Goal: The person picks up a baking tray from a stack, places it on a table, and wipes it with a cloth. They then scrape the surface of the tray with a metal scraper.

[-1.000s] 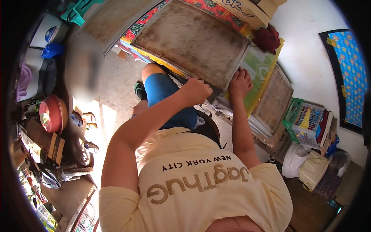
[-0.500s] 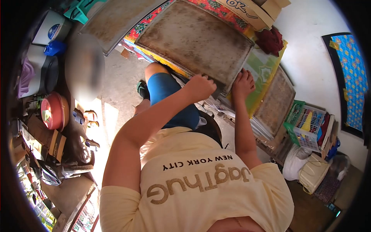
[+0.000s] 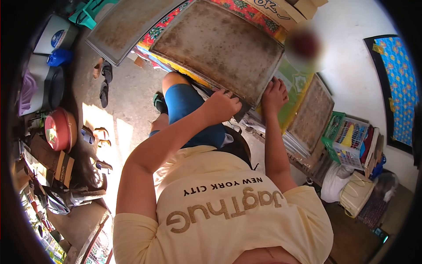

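Observation:
A brown-stained rectangular metal sheet (image 3: 215, 48) with a raised rim lies on a stack in front of me. My left hand (image 3: 221, 106) is closed at its near edge, knuckles up. A flat dark grey piece (image 3: 242, 112) sticks out from under its fingers by the sheet's near corner; its full shape is hidden. At the right edge of the sheet, my right hand (image 3: 274, 94) has its fingers bent and thumb side against the rim. Beneath that hand shows a green and yellow patterned cover (image 3: 292, 86).
Another stained sheet (image 3: 312, 110) tops a stack on the right; a similar one (image 3: 127, 31) stands at the upper left. A cardboard box (image 3: 272, 11) is at the back. Plastic baskets (image 3: 347, 136) sit right. Slippers (image 3: 104, 83) and red basins (image 3: 59, 130) are on the left.
The view has shifted slightly. My left hand has slid a little left along the near edge with the grey piece; my right hand stays at the sheet's right edge.

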Tool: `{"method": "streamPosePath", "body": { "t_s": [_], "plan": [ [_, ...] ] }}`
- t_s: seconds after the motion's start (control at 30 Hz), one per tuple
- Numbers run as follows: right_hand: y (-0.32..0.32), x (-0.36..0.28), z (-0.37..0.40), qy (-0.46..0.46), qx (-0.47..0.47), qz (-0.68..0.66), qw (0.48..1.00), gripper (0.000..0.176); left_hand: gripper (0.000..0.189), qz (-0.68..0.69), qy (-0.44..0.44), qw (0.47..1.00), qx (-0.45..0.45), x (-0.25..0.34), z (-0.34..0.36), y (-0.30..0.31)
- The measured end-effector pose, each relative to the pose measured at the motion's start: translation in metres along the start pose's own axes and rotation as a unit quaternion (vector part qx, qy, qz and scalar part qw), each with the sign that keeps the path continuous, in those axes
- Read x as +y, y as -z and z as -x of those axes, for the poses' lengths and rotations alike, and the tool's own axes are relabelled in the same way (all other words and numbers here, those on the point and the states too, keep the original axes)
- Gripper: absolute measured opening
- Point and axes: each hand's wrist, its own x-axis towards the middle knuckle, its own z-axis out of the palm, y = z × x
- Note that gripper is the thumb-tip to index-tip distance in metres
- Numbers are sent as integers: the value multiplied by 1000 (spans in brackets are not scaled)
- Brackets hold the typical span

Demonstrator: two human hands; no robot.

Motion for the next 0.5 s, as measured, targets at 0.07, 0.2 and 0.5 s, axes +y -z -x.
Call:
{"method": "streamPosePath", "body": {
  "t_s": [0.07, 0.2, 0.5],
  "plan": [
    [0, 0, 0, 0, -2, 3, 1000, 36, 21, 3, 8, 1000, -16, 0, -2, -1],
    [-4, 2, 0, 5, 7, 1, 1000, 35, 11, 39, 19, 998, -33, 0, -5, -2],
    [-5, 3, -1, 3, 10, 3, 1000, 36, 10, 43, -16, 999, 18, -4, -9, -12]
  ]
}}
